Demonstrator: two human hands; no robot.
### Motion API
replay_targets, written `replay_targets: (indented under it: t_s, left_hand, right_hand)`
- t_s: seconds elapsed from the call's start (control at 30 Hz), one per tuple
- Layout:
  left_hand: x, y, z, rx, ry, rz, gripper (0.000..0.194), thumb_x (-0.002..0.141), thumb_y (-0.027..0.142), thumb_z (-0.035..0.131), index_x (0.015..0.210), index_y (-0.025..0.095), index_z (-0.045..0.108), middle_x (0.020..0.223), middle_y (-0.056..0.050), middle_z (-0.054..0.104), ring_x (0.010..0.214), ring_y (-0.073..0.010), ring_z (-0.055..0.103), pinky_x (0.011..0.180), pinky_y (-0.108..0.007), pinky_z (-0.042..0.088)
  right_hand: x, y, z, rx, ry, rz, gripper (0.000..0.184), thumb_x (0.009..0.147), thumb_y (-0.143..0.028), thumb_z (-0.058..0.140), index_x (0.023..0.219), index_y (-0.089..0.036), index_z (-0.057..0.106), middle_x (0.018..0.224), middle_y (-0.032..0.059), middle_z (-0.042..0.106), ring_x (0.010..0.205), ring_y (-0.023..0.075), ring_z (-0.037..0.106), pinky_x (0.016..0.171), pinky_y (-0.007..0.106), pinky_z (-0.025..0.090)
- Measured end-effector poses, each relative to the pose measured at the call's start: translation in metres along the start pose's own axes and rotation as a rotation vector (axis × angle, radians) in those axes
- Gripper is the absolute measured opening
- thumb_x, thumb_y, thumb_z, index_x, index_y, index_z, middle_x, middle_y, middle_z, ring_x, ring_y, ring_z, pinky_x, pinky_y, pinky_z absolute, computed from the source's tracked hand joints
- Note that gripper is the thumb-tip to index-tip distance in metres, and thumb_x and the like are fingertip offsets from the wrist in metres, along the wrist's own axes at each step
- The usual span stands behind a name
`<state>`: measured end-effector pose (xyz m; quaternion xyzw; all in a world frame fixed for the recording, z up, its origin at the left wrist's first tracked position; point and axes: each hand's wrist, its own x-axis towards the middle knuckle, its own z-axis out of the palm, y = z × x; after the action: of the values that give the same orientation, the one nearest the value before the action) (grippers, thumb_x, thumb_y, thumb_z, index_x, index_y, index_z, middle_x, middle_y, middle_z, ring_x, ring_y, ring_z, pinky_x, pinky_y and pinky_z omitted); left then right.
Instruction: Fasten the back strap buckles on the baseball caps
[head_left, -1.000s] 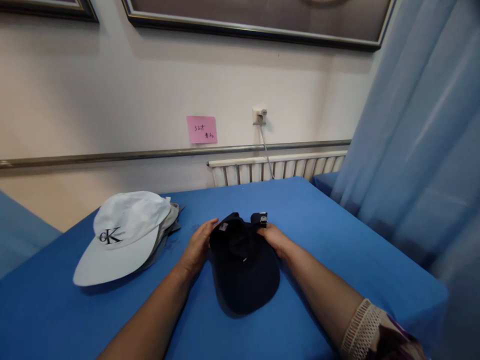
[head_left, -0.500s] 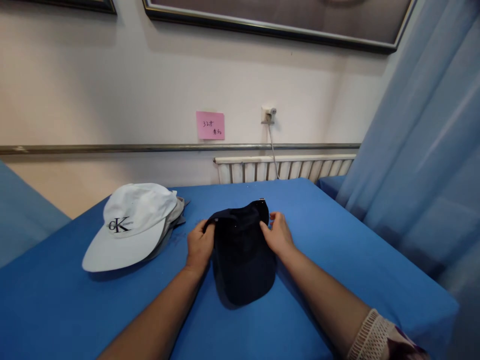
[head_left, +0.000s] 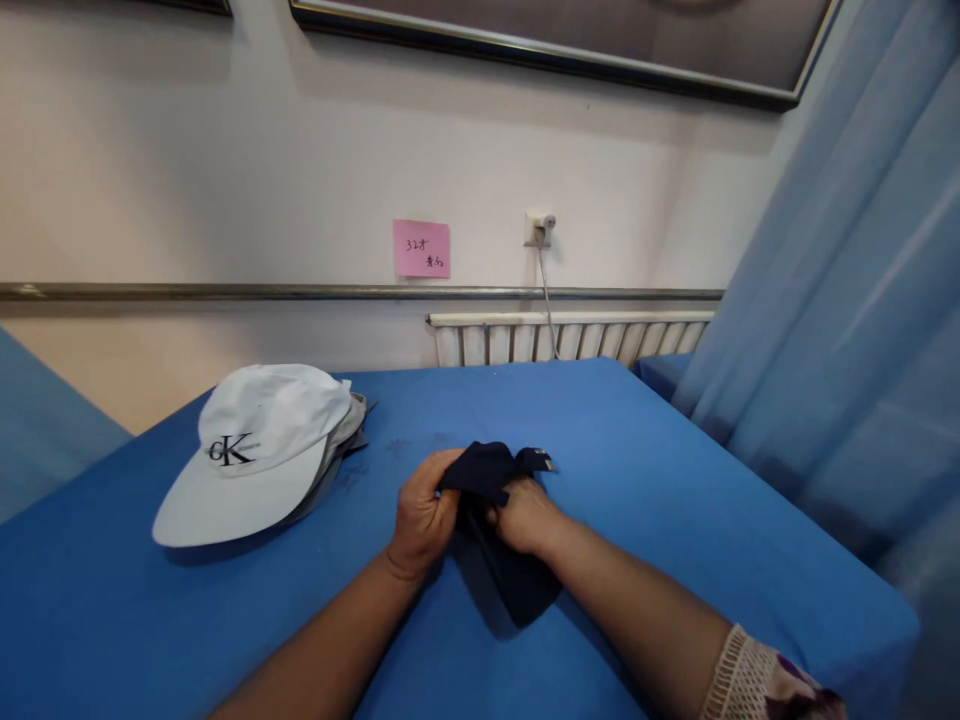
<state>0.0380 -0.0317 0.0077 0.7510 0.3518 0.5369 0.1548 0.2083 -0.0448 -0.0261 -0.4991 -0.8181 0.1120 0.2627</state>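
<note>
A dark navy cap (head_left: pixel 517 580) is bunched and folded between my two hands above the blue-covered table. My left hand (head_left: pixel 427 510) is closed around the cap's left edge, its thumb on the near side. My right hand (head_left: pixel 529 515) is tucked into the cap's opening with curled fingers that are largely hidden by the fabric. The cap's brim points down toward me, tilted to the right. A strap end with a small metallic piece sticks out beyond my right hand. Left of my hands lies a white cap (head_left: pixel 270 410) with black "CK" lettering, on top of grey caps (head_left: pixel 352 425).
Blue cloth covers the table (head_left: pixel 712 560). Behind it are a radiator (head_left: pixel 585 338), a metal rail (head_left: pixel 300 292), a plugged socket (head_left: pixel 538 230) and a pink note (head_left: pixel 421 249) on the wall. A light blue curtain (head_left: pixel 840 250) hangs at the right.
The navy cap went from spread open to folded and bunched. My right hand moved from its right edge into the opening; my left hand shifted slightly right and toward me.
</note>
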Motion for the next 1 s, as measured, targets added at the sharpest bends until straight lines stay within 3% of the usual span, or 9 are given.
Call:
replay_targets:
  t_s: [0.13,0.2,0.4,0.53,0.67,0.83,0.93,1.0]
  left_hand:
    - [0.009,-0.021,0.0,0.042,0.102,-0.275,0.032,0.087,0.037,0.051,0.1,0.017,0.071,0.093,-0.006,0.074,0.087,-0.0225,0.068,0.082,-0.035,0.053]
    - [0.015,-0.033,-0.002,0.052,0.137,-0.393,0.032,0.083,0.041,0.054,0.093,0.017,0.072,0.085,-0.005,0.073,0.081,-0.0225,0.067,0.077,-0.035,0.053]
    - [0.019,-0.049,-0.004,-0.004,0.188,-0.485,0.032,0.076,0.039,0.061,0.096,0.016,0.069,0.091,-0.007,0.073,0.084,-0.0227,0.067,0.078,-0.035,0.053]
    - [0.02,-0.051,-0.004,0.038,0.175,-0.478,0.036,0.075,0.031,0.061,0.108,0.015,0.065,0.104,-0.012,0.071,0.094,-0.0248,0.067,0.084,-0.038,0.053]
    - [0.021,-0.049,-0.009,0.177,0.095,-0.393,0.047,0.075,0.02,0.058,0.122,0.017,0.06,0.114,-0.014,0.067,0.102,-0.0258,0.066,0.086,-0.04,0.053]
    - [0.021,-0.027,-0.012,0.24,0.151,-0.164,0.036,0.082,0.022,0.054,0.117,0.018,0.06,0.127,-0.013,0.062,0.118,-0.0265,0.059,0.097,-0.043,0.049]
    - [0.018,-0.006,-0.011,0.305,0.085,0.03,0.027,0.084,0.022,0.054,0.109,0.019,0.063,0.124,-0.011,0.065,0.119,-0.0261,0.058,0.105,-0.047,0.043]
    - [0.015,0.006,-0.009,0.319,-0.017,0.133,0.025,0.084,0.021,0.055,0.107,0.02,0.063,0.122,-0.01,0.067,0.117,-0.0259,0.059,0.107,-0.048,0.04]
  right_hand:
    - [-0.002,-0.004,-0.001,-0.145,0.071,0.261,0.073,0.085,-0.037,0.062,0.149,-0.01,0.038,0.148,0.0232,0.043,0.136,0.0365,0.04,0.109,0.048,0.035]
    - [-0.003,-0.007,-0.005,-0.203,0.085,0.338,0.078,0.084,-0.037,0.063,0.15,-0.009,0.033,0.145,0.0253,0.044,0.134,0.0387,0.042,0.109,0.051,0.033]
    - [-0.004,-0.002,-0.007,-0.267,0.186,0.319,0.072,0.083,-0.031,0.064,0.147,-0.007,0.039,0.139,0.0272,0.052,0.13,0.0402,0.045,0.109,0.056,0.026]
    - [-0.006,0.008,-0.01,-0.163,0.12,0.239,0.053,0.082,-0.036,0.067,0.129,-0.014,0.06,0.124,0.0207,0.065,0.121,0.0372,0.055,0.105,0.052,0.033]
    - [-0.007,0.014,-0.027,0.067,0.165,0.289,0.024,0.083,-0.025,0.058,0.102,-0.02,0.073,0.1,0.0107,0.075,0.093,0.0268,0.068,0.088,0.041,0.047]
    - [-0.009,0.026,-0.043,0.409,0.408,0.355,0.024,0.074,-0.011,0.043,0.066,-0.022,0.063,0.061,-0.0009,0.064,0.058,0.0158,0.061,0.06,0.028,0.046]
    - [-0.008,0.038,-0.043,0.466,0.641,0.324,0.021,0.076,-0.014,0.041,0.071,-0.021,0.061,0.064,-0.0002,0.062,0.06,0.0159,0.06,0.063,0.028,0.048]
    - [-0.006,0.045,-0.041,0.414,0.737,0.267,0.019,0.077,-0.016,0.044,0.079,-0.02,0.063,0.081,0.0036,0.067,0.079,0.0187,0.064,0.076,0.032,0.051]
